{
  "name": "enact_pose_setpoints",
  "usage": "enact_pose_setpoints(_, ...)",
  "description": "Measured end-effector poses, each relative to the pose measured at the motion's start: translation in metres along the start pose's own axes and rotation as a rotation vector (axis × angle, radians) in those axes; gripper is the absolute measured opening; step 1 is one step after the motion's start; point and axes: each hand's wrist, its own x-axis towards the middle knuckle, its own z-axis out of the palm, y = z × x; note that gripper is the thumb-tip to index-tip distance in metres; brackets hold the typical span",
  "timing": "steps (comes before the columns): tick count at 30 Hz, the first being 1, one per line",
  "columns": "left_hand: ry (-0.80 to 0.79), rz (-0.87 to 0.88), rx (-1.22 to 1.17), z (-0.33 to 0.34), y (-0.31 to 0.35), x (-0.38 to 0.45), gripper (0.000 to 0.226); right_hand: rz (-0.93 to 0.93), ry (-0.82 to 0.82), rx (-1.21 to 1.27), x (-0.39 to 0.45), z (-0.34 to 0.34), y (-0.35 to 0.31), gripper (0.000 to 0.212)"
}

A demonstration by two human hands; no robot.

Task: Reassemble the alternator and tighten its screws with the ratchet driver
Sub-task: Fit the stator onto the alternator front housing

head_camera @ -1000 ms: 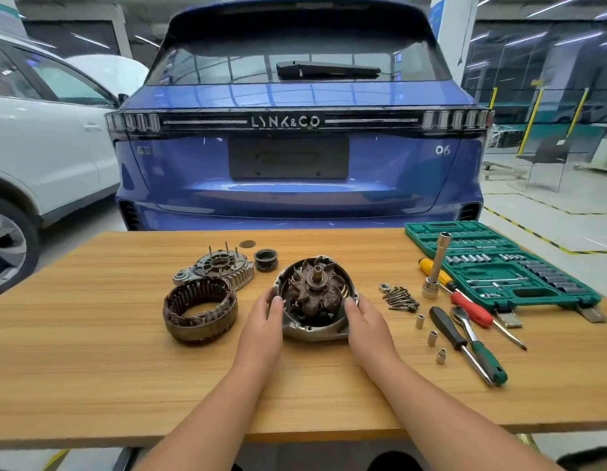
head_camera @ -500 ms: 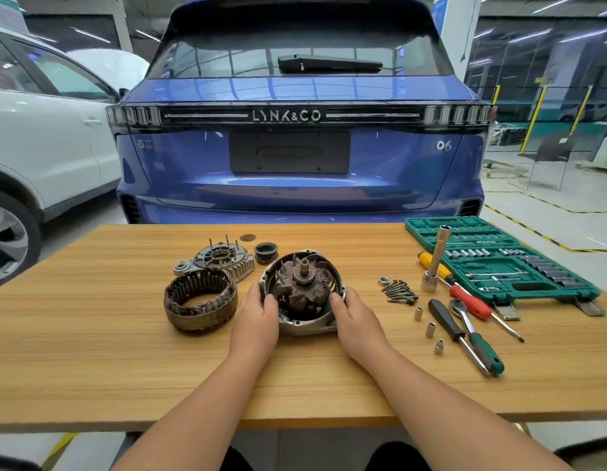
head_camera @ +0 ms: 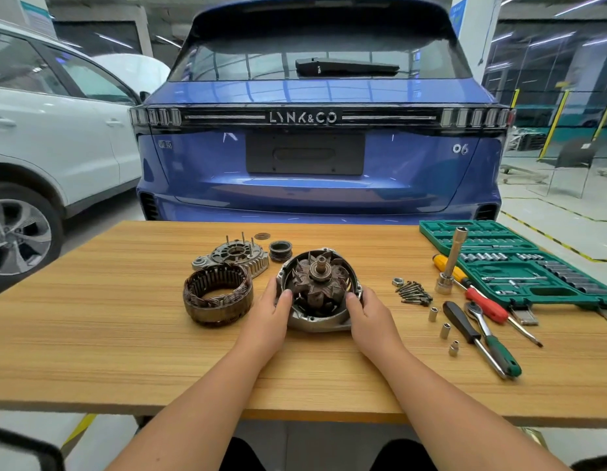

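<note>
The alternator front housing [head_camera: 317,321] with the rusty rotor [head_camera: 318,279] standing in it sits mid-table. My left hand [head_camera: 269,312] grips its left rim and my right hand [head_camera: 366,314] grips its right rim, thumbs over the edge. To the left lie the copper-wound stator ring [head_camera: 217,295], the rear housing [head_camera: 232,256] with studs pointing up, and the black pulley [head_camera: 280,249]. A pile of screws [head_camera: 414,292] with a nut lies to the right. Further right lies the green-handled ratchet driver [head_camera: 492,338].
An open green socket case [head_camera: 519,263] fills the table's right rear. A long socket extension [head_camera: 451,263] stands upright beside a red-and-yellow screwdriver [head_camera: 475,294] and a black-handled driver [head_camera: 465,328]. Three loose sockets [head_camera: 444,329] lie nearby. A blue car stands behind the table.
Both hands have kept hold of the housing with the rotor and it sits tilted a little differently. The head camera has shifted slightly; the other parts have not moved.
</note>
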Motion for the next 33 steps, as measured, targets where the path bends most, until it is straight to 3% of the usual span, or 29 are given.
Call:
enact_pose_setpoints(11, 0.082, 0.090, 0.019, 0.006, 0.007, -0.009, 0.051, 0.002, 0.005, 0.017, -0.001, -0.004, 0.003, 0.027)
enact_pose_setpoints(13, 0.179, 0.139, 0.127, 0.001, 0.008, -0.013, 0.047, 0.012, 0.014, 0.049, -0.002, -0.005, 0.002, 0.033)
enact_pose_setpoints(16, 0.342, 0.387, 0.438, -0.016, 0.004, -0.020, 0.039, 0.052, 0.082, 0.135, -0.002, -0.008, 0.000, 0.042)
enact_pose_setpoints(18, 0.430, 0.433, 0.616, -0.029, -0.003, -0.022, 0.049, 0.091, 0.147, 0.192, -0.003, -0.011, -0.001, 0.049)
enact_pose_setpoints(19, 0.447, 0.350, 0.651, -0.037, -0.006, -0.021, 0.056, 0.106, 0.169, 0.212, -0.004, -0.012, -0.002, 0.047)
enact_pose_setpoints(22, 0.417, -0.122, 0.626, -0.062, -0.018, -0.017, 0.074, 0.134, 0.190, 0.236, -0.007, -0.013, -0.005, 0.040)
enact_pose_setpoints(24, 0.346, -0.312, 0.544, -0.073, -0.024, -0.016, 0.077, 0.134, 0.182, 0.242, -0.008, -0.012, -0.007, 0.037)
enact_pose_setpoints(28, 0.219, -0.334, 0.437, -0.083, -0.025, -0.009, 0.071, 0.142, 0.194, 0.248, -0.013, -0.013, -0.007, 0.037)
enact_pose_setpoints(33, 0.212, -0.348, 0.487, -0.087, -0.018, -0.009, 0.065, 0.148, 0.199, 0.240, -0.023, -0.015, -0.011, 0.043)
